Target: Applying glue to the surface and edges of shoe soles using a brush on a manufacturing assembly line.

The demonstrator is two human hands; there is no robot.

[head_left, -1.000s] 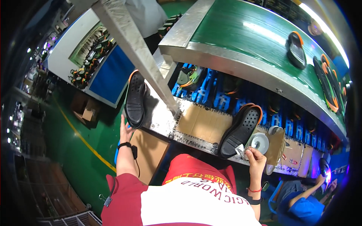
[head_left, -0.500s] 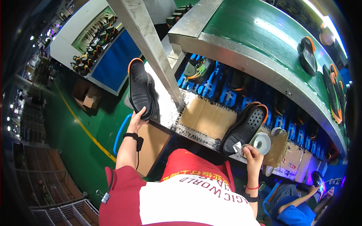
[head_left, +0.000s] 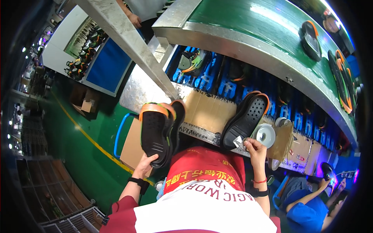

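Observation:
A stack of black shoe soles (head_left: 154, 134) with orange heel rims is tilted up in front of me on the left. My left hand (head_left: 145, 164) grips its lower end, fingers hidden behind. To the right, more black soles (head_left: 252, 116), stacked together, lie on the cardboard-covered ledge. My right hand (head_left: 255, 147) is closed in a pinch over their near end, beside a small crumpled white piece (head_left: 238, 141). What the fingertips hold is too small to make out. A white bowl (head_left: 266, 134) stands just beyond that hand.
A metal post (head_left: 132, 42) rises at the ledge's left. Above runs a green conveyor belt (head_left: 248, 23) carrying several soles (head_left: 312, 40). Blue racks (head_left: 227, 87) with shoes are under it. A co-worker in blue (head_left: 307, 211) sits at lower right; another person's hand (head_left: 135, 20) shows at the top.
My left hand has brought the soles from the metal surface toward me and right, their orange heels now facing up. My right hand stays by the right-hand soles. Another person's arm has appeared at the top.

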